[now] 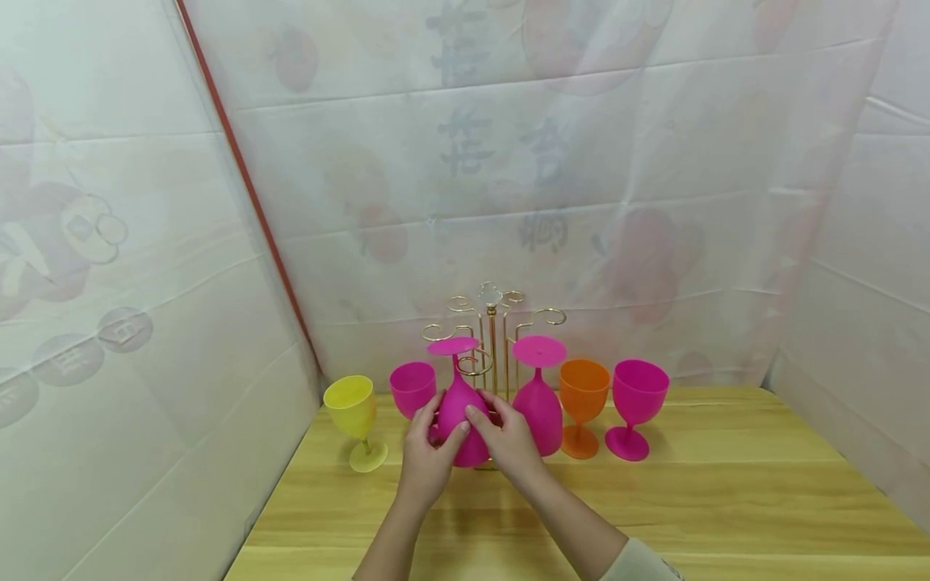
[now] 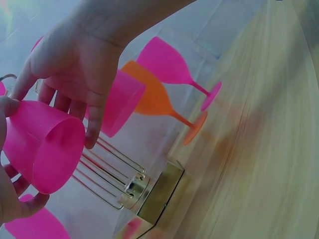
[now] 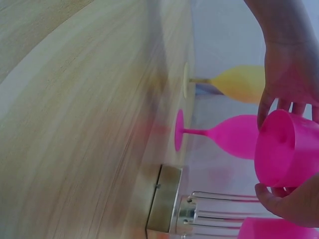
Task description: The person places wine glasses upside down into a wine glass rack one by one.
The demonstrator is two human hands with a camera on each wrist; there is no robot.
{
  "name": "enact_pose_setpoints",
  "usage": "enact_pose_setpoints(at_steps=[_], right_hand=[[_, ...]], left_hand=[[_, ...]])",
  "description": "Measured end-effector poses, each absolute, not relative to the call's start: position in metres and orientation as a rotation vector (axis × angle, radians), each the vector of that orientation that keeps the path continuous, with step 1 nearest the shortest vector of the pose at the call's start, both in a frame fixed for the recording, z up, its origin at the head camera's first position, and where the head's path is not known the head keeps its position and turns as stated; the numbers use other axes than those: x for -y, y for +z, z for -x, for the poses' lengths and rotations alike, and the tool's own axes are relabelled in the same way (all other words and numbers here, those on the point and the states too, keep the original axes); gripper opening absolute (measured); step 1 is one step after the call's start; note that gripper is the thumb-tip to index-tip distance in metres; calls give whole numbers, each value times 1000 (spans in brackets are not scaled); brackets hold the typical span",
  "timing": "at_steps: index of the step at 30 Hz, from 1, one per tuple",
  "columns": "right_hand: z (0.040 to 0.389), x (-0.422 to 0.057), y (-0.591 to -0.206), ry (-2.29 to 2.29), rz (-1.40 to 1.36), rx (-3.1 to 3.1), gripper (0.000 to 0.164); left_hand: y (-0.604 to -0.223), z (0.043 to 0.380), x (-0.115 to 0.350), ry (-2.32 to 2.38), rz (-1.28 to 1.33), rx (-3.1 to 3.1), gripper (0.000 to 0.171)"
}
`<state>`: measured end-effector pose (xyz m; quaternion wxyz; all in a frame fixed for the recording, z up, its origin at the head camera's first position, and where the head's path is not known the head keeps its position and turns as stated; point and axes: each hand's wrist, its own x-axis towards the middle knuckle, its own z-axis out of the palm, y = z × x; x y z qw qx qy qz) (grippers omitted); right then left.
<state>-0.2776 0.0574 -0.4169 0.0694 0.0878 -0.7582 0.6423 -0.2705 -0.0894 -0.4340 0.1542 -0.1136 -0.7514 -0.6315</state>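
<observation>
Both hands hold a pink goblet [image 1: 465, 420] upside down in front of a gold wire rack [image 1: 492, 347]. My left hand [image 1: 427, 456] grips the left side of its bowl, and my right hand [image 1: 512, 442] grips the right side, with the thumbs on the near face. The goblet's foot is up among the rack's curled hooks, overlapping one in the head view. In the left wrist view the bowl's open mouth [image 2: 60, 154] shows between the two hands. Just right of my right hand, a second pink goblet [image 1: 539, 407] hangs mouth down at the rack.
On the wooden table [image 1: 697, 500], a yellow goblet [image 1: 350, 403] and a pink one [image 1: 412, 386] stand upright to the left. An orange goblet [image 1: 584, 391] and another pink one [image 1: 639, 391] stand to the right. Behind hangs a pale printed curtain [image 1: 450, 186]. The rack's square base [image 2: 160, 191] rests on the table.
</observation>
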Motion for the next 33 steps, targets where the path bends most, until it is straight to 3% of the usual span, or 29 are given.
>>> enact_pose_setpoints(at_steps=[33], right_hand=[[277,-62,-423,1907,-315,2291,63]], left_hand=[[-429,273,80,-1530,304,2289,62]])
